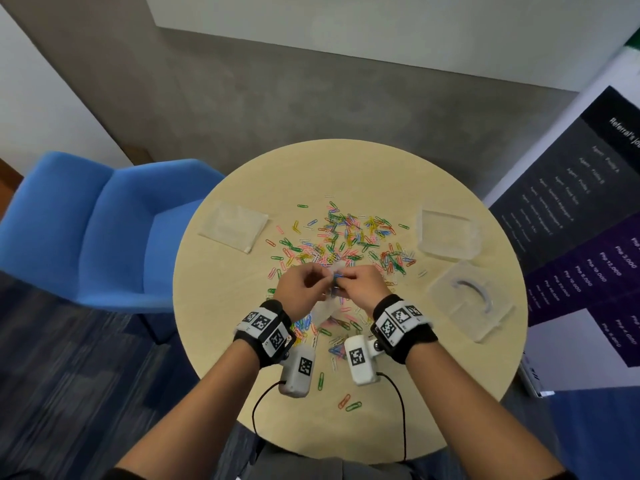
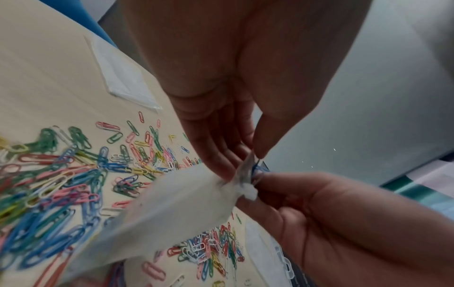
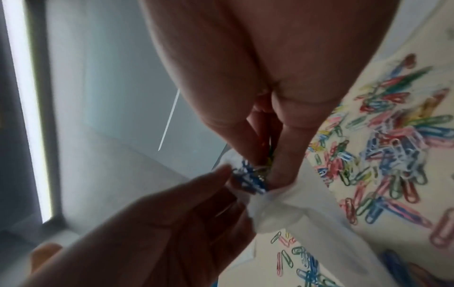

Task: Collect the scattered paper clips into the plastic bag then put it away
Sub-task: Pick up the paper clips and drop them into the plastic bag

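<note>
Both hands meet above the bench [image 1: 214, 306]; the left hand [image 1: 300, 289] pinches the plastic bag [image 2: 172, 203] mouth, the right hand [image 1: 360, 287] fingers clamp paper clips [image 3: 248, 178] at its opening; more clips [image 1: 346, 237] lie scattered beyond.

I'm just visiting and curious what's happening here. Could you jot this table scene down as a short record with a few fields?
surface: round beige table
left hand: pinches the mouth of the plastic bag
right hand: pinches a bunch of paper clips at the bag's mouth
loose clips: many, in mixed colours, scattered over the table
other items: flat clear bag on the left side; clear plastic box and its lid on the right side
nearby: blue chair
task progress: most clips not yet collected
</note>
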